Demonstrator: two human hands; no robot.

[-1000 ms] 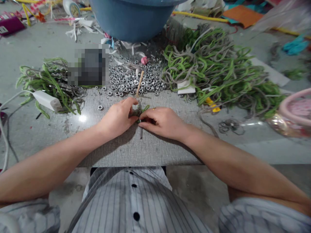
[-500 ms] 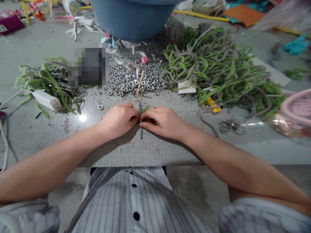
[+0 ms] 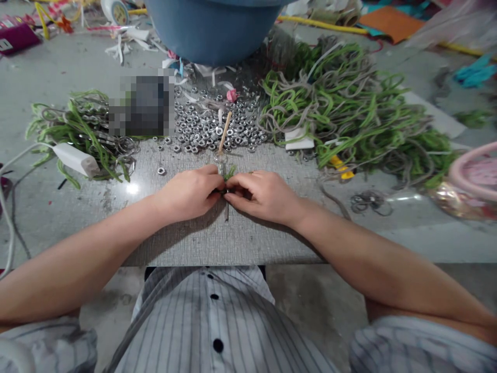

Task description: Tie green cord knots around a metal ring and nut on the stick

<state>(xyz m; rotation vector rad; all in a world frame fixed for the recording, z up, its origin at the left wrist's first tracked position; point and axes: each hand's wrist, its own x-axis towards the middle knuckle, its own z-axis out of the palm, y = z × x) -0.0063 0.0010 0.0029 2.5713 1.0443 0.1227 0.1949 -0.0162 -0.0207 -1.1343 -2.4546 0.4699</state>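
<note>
My left hand (image 3: 193, 191) and my right hand (image 3: 259, 196) meet fingertip to fingertip near the front of the table. Both are closed in a pinch on a green and grey cord (image 3: 230, 173). Its green part sticks up past the fingers, and a thin grey end (image 3: 227, 211) hangs below them. A metal clasp (image 3: 221, 167) lies just beyond the fingertips, seemingly joined to the cord. Fingers hide the pinched part. Behind the hands, a thin wooden stick (image 3: 225, 132) rests against a spread of metal nuts (image 3: 194, 135).
A blue tub (image 3: 215, 33) stands at the back. Heaped green and grey cords (image 3: 349, 103) lie right; corded metal pieces (image 3: 89, 124) lie left beside a white plug-like block (image 3: 75, 159) with a cable. One loose nut (image 3: 161, 171) sits near my left hand. A pink-rimmed item (image 3: 476, 171) stands far right.
The green cord part between my fingertips has shifted slightly left and more upright. Both hands stay nearly in place, still pinching.
</note>
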